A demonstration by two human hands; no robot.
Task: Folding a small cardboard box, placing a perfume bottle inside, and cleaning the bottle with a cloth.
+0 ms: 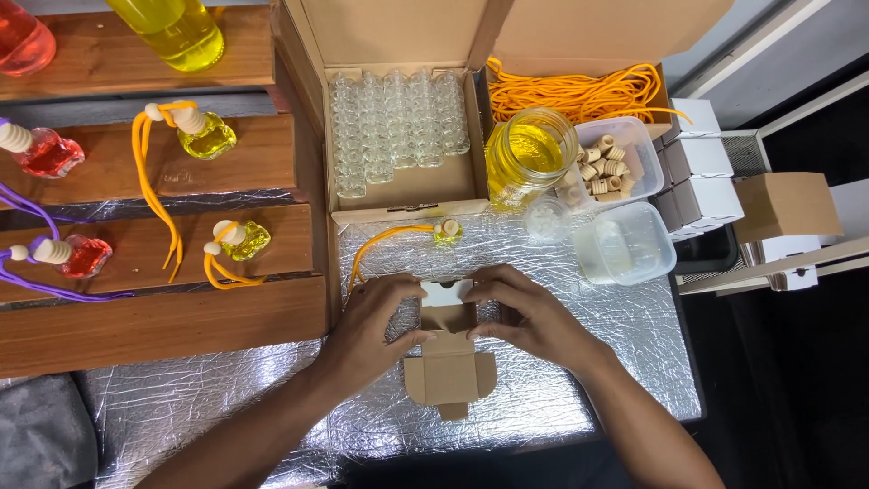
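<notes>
Both hands, left hand (376, 312) and right hand (525, 312), grip the half-folded small carton (448, 349); uneven pressure could crease it or nudge the filled bottle (447, 230) just beyond.

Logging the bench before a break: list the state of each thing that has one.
small cardboard box: half folded, flap open
left hand: gripping the box
right hand: gripping the box
glass jar: lidless, yellow liquid inside
big carton: open, rows of empty bottles
small bottle: filled yellow, capped, cord attached
</notes>
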